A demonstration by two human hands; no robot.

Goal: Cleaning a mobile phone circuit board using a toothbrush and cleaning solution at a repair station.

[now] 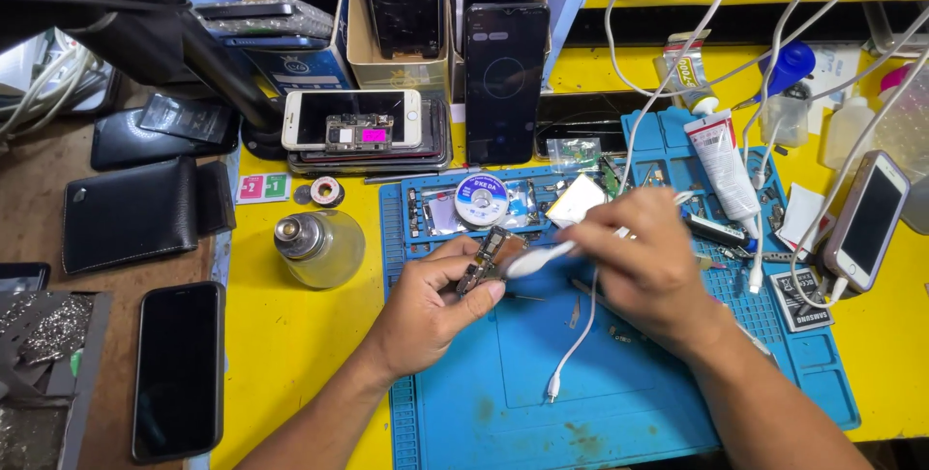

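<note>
My left hand [426,301] pinches a small dark circuit board [487,259] above the blue work mat [503,383]. My right hand [644,272] grips the white plug end of a cable [537,259] and presses it against the board's edge. The white cable [579,339] hangs down from my right hand onto the mat, its free end lying near the mat's middle. Both hands are slightly blurred.
A glass dispenser bottle [317,247] and a solder-wick spool [481,200] lie left and behind. Several phones sit around: a stack [353,121], one upright [505,78], one at the right [868,220], one at lower left [178,368]. A black wallet [131,213] and white tube [724,165] are nearby.
</note>
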